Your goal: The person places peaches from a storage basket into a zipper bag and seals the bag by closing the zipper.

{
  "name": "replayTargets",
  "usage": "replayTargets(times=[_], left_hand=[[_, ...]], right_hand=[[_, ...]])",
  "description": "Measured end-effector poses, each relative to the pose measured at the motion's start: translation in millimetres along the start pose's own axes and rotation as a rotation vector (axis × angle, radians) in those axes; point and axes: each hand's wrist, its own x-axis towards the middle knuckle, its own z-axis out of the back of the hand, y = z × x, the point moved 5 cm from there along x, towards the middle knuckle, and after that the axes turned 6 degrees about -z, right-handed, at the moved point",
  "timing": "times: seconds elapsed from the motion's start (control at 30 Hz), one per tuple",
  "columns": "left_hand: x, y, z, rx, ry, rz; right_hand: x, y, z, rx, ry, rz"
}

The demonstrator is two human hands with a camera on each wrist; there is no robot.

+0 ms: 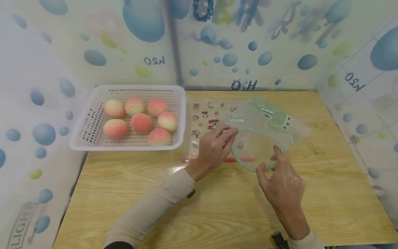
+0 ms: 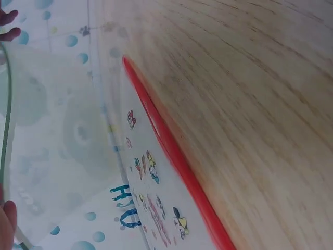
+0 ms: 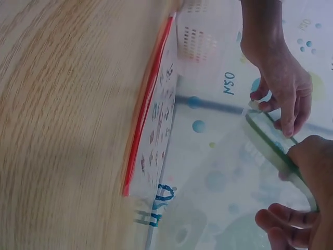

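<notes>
A clear zip bag with a green rim and a green printed patch is held up off the table, its mouth gaping in an oval. My left hand pinches the rim at its left end. At the right side of the mouth, my right hand holds the rim with thumb and fingers. The right wrist view shows the green rim running between both hands. Behind and left of it, another clear bag with cartoon prints and a red zip edge lies flat on the table.
A white perforated basket with several pink-and-yellow peaches stands at the back left of the wooden table. A wall with blue bubble prints rises behind the table.
</notes>
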Motion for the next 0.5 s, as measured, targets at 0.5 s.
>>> replayTargets(times=[0.5], left_hand=[[-9.4, 6.3, -13.2, 0.017, 0.309, 0.025]], right_hand=[[3.7, 12, -9, 0.114, 0.065, -0.007]])
